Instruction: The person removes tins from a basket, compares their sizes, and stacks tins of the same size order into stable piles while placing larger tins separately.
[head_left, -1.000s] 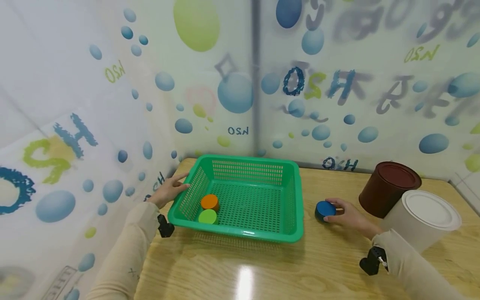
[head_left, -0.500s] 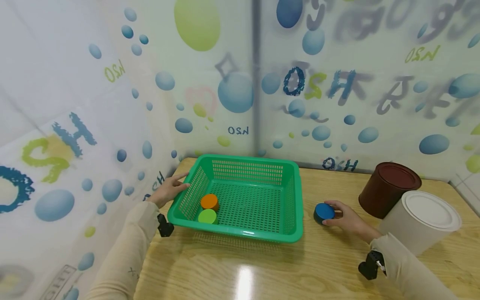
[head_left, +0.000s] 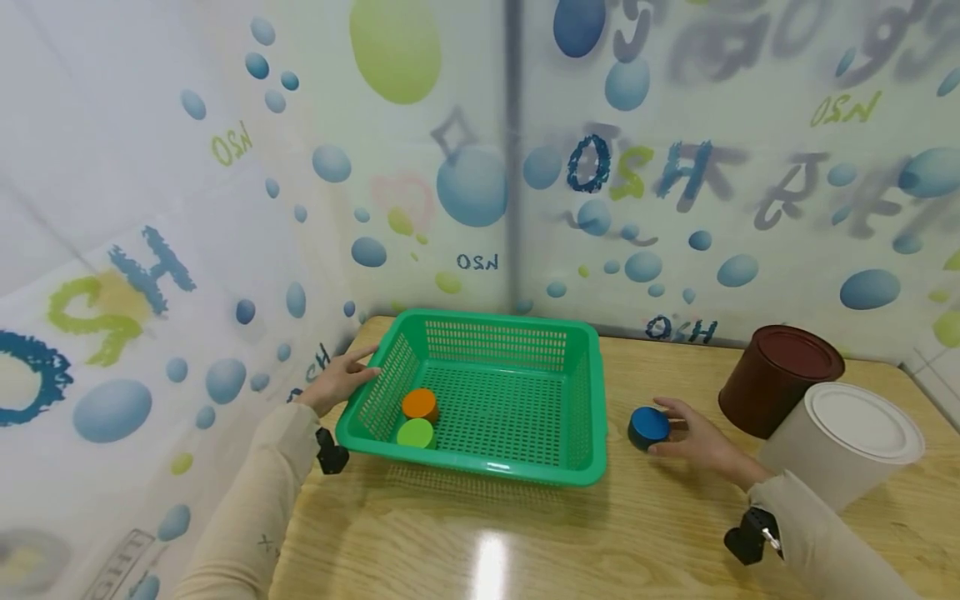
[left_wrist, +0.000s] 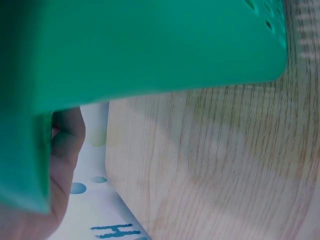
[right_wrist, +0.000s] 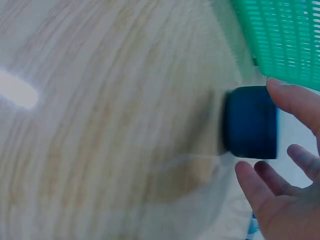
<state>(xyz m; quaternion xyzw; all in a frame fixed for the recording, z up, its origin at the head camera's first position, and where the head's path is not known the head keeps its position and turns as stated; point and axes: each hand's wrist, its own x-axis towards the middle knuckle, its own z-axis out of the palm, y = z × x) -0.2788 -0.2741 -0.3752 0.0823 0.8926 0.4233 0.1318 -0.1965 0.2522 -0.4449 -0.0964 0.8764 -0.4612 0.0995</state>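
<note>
A green plastic basket [head_left: 495,468] with slotted walls sits on the table. Inside, near its left end, are an orange cylinder [head_left: 420,405] and a lime-green cylinder [head_left: 416,433]. My left hand [head_left: 335,385] holds the basket's left rim, its thumb reaching over the edge; in the left wrist view the rim partly hides this hand [left_wrist: 64,155]. To the right of the basket a short blue cylinder [head_left: 648,427] stands on the tabletop. Around it, my right hand [head_left: 693,437] has its fingers spread; the right wrist view shows the fingertips [right_wrist: 245,172] apart from the blue cylinder [right_wrist: 251,122], while the thumb lies close to its edge.
A dark brown can [head_left: 776,379] and a larger white can [head_left: 840,442] stand at the right, close to my right forearm. The wooden table [head_left: 570,542] meets patterned curtains [head_left: 480,167] at the back and left.
The blue cylinder has shifted very slightly leftward and nearer. My right hand's fingers have loosened and parted from it. My left hand and the basket stay where they were.
</note>
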